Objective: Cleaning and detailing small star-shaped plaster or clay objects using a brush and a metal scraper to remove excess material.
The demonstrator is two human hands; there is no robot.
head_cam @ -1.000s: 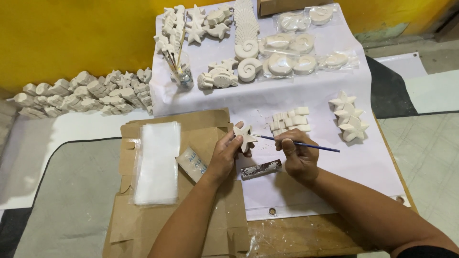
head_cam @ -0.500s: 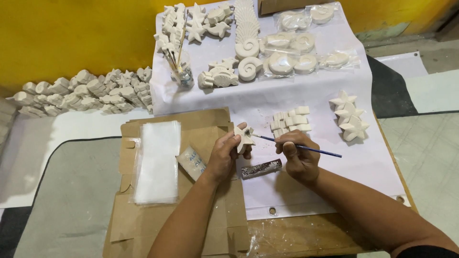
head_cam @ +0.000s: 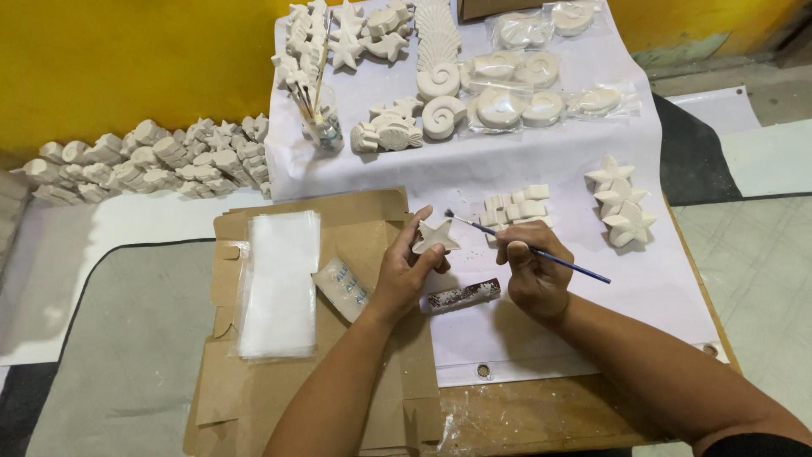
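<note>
My left hand (head_cam: 408, 272) holds a small white plaster star (head_cam: 436, 238) up over the cardboard and white sheet. My right hand (head_cam: 529, 269) grips a thin blue-handled paintbrush (head_cam: 541, 253), its bristle tip touching the star's right side. Just below both hands a dark speckled stick-like piece (head_cam: 461, 295) lies on the white sheet (head_cam: 541, 338). A small clear packet (head_cam: 342, 286) lies on the cardboard, left of my left wrist.
A stack of clear plastic bags (head_cam: 279, 279) lies on flattened cardboard (head_cam: 228, 389). Three plaster starfish (head_cam: 622, 203) and small white blocks (head_cam: 516, 207) sit to the right. Behind are shell shapes, some bagged, a jar of brushes (head_cam: 320, 118), and many plaster pieces (head_cam: 152, 161) against the yellow wall.
The star has turned slightly in my left hand, and the brush tip has shifted along its edge. Both hands stay in the same spot.
</note>
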